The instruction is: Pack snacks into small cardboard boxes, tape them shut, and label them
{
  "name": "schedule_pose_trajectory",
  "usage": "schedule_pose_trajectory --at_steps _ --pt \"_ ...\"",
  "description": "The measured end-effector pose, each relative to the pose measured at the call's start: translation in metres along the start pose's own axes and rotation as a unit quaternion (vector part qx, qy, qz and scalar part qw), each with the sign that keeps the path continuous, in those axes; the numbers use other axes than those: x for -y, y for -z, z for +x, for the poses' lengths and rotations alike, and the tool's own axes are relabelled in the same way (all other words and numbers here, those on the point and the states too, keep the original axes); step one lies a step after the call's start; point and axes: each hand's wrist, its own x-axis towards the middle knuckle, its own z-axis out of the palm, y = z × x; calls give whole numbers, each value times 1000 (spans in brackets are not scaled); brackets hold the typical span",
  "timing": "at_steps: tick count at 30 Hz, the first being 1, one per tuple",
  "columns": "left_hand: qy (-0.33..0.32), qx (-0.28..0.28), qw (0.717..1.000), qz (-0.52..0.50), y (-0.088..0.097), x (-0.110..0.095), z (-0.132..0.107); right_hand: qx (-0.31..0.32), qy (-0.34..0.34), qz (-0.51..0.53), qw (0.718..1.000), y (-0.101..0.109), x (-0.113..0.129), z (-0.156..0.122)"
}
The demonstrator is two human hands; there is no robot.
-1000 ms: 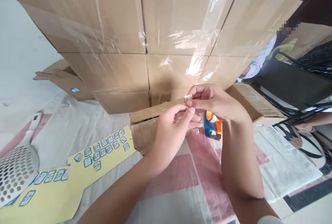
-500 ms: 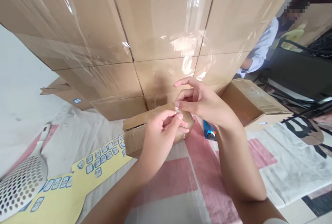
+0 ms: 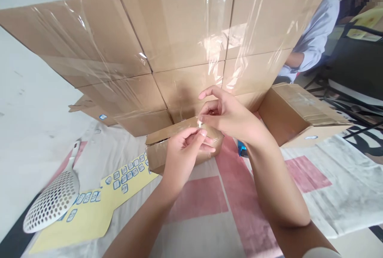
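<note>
My left hand and my right hand meet over a small cardboard box on the cloth. Both pinch a small piece of clear tape between thumb and fingertips, and the right index finger is lifted. A blue and orange tape dispenser lies just behind my right wrist, mostly hidden. Behind the small box stands a large wall of flattened cardboard covered with strips of clear tape.
A yellow sheet of blue-edged stickers and a white perforated scoop lie at the left. Another cardboard box sits at the right. A person in a light shirt sits beyond it beside a dark chair frame.
The view has shifted, so the boxes sit lower and to the right. My hands have stayed pinched together over the small box, and the tape dispenser is now mostly hidden behind my right wrist.
</note>
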Motion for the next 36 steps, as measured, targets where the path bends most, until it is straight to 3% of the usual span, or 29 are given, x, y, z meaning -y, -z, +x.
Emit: schedule_pose_trajectory --at_steps 8,15,21,29,36 --pt "40 -88 995 -14 6 -4 -35 59 6 14 998 -16 4 -2" --pt "-23 -171 983 69 4 0 -53 73 18 -2 997 -20 8 -7" --pt "34 -246 967 58 2 -2 -59 64 20 -16 998 -24 2 -2" --pt "79 -179 968 156 18 4 -48 61 18 -31 997 -28 -26 19" --pt "100 -176 966 160 14 4 -42 72 2 -55 996 -27 -49 33"
